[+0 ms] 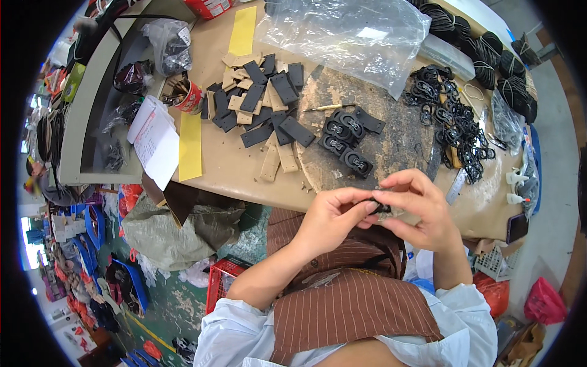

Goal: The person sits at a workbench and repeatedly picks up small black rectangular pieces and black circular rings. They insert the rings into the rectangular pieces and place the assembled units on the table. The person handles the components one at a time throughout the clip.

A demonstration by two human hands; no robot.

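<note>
Above the worktable (pixel 232 174), two hands (pixel 333 214) (pixel 422 208) pinch one black buckle (pixel 380 207)

Fingers mostly hide the small black piece (pixel 381 208), perhaps a buckle.

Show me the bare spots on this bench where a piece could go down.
Bare tan bench lies between the yellow strip and the pile of black and tan strips. The worn patch right of the finished black pieces is partly free. The buckle heap side is crowded.
</note>
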